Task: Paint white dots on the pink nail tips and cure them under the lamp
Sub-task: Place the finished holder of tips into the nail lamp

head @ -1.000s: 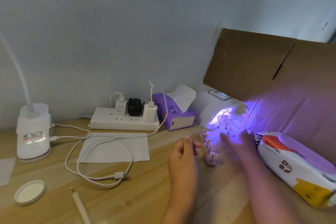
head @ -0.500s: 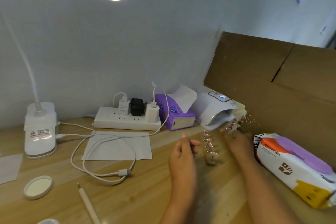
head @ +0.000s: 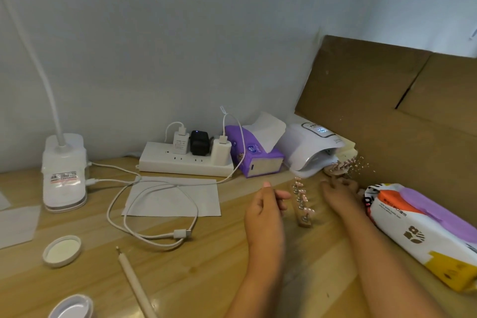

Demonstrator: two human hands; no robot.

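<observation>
A white curing lamp (head: 308, 151) stands at the back right, its light off. A wooden holder with pink nail tips (head: 336, 168) sits at the lamp's mouth. My right hand (head: 339, 192) reaches to it, fingertips at its base; the grip is hidden. A second holder with pink nail tips (head: 302, 205) stands on the desk between my hands. My left hand (head: 265, 210) hovers just left of it, fingers loosely curled, holding nothing. A thin white dotting pen (head: 134, 284) lies at the front left.
A power strip (head: 180, 162), a purple tissue pack (head: 254, 160), a white paper sheet (head: 175, 196) and a looped cable (head: 154, 227) fill the back. Desk lamp base (head: 64, 170) far left, lid (head: 62, 250), jar (head: 73, 307), wipes pack (head: 423, 227), cardboard (head: 387, 111).
The curing lamp's purple glow has gone out. The holder at its mouth has come slightly outward. Both hands stay almost where they were.
</observation>
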